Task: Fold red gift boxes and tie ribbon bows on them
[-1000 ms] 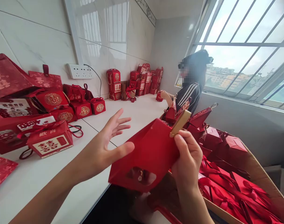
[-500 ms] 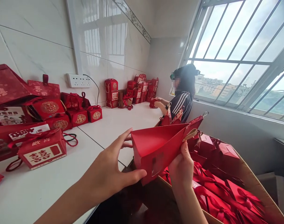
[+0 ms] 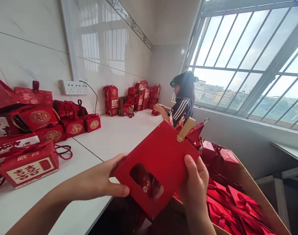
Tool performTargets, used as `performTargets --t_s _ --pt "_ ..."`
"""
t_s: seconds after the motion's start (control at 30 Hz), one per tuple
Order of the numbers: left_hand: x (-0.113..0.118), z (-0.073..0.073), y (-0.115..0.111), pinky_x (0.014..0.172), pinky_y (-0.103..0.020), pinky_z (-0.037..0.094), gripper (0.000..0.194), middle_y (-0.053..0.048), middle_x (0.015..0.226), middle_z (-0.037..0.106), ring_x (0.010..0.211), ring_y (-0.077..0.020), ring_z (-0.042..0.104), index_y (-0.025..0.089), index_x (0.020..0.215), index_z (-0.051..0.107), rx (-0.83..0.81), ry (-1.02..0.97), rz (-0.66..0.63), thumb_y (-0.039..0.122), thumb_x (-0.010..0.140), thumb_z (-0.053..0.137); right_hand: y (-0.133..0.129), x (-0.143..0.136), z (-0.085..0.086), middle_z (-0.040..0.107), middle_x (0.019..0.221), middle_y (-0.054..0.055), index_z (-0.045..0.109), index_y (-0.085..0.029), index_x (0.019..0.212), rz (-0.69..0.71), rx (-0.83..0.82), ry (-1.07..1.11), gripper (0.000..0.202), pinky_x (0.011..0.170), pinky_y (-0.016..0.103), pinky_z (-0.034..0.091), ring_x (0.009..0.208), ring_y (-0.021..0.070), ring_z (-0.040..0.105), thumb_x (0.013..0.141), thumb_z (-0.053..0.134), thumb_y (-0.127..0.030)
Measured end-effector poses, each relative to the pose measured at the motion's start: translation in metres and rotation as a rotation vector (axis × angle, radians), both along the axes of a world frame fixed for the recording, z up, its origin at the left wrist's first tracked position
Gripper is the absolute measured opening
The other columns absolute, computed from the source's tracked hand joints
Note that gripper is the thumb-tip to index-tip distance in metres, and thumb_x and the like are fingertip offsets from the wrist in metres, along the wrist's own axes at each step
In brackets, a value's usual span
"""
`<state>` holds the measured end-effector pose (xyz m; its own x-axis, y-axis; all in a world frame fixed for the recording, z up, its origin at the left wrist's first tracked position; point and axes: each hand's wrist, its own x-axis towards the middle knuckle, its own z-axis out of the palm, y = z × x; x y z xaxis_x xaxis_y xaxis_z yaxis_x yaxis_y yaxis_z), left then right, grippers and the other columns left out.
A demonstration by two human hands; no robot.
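A red gift box (image 3: pixel 163 153) is held up between my two hands, its flat face with a clear window turned toward me and tilted. A gold strap handle (image 3: pixel 186 129) sticks out from its upper right edge. My left hand (image 3: pixel 112 179) grips the lower left edge, thumb on the face and fingers behind. On the right side, my right hand (image 3: pixel 195 186) is closed around the edge, with its thumb on the front. Part of the box's back is hidden from me.
A large carton (image 3: pixel 268 195) full of red boxes with ribbons stands at the right. Red boxes (image 3: pixel 29 164) crowd the left of the white table (image 3: pixel 82 176), and stacks (image 3: pixel 111 101) stand at the wall. A co-worker (image 3: pixel 183 104) works near the barred window (image 3: pixel 237 58).
Both hands have turned the red box so its windowed face points at me; its open top was showing before. My left hand has closed in on its edge. The view has shifted slightly right.
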<state>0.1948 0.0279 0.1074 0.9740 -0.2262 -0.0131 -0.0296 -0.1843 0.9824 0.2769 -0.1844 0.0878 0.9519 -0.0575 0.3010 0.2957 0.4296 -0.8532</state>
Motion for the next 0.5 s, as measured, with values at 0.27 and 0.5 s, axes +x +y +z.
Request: performTargets --t_s 0.27,0.5 --pt "0.004 -0.008 -0.009 0.09 -0.033 0.049 0.068 -0.003 0.117 0.063 0.108 -0.0248 0.058 0.029 0.134 0.043 0.068 0.121 -0.419 0.041 0.073 0.071 -0.004 -0.009 0.007 0.069 0.066 0.001 0.066 -0.019 0.085 0.1 -0.151 -0.107 0.028 0.042 0.021 0.05 0.048 0.0134 0.06 0.076 0.068 -0.046" --pt "-0.005 -0.007 -0.014 0.078 -0.028 0.054 0.067 0.0 0.112 0.067 0.097 -0.0234 0.063 0.032 0.132 0.045 0.239 0.037 -0.364 0.04 0.071 0.072 -0.006 -0.014 0.011 0.067 0.065 0.0 0.068 -0.021 0.083 0.138 -0.146 -0.148 0.023 0.042 0.017 0.048 0.048 0.0105 0.057 0.078 0.067 -0.043"
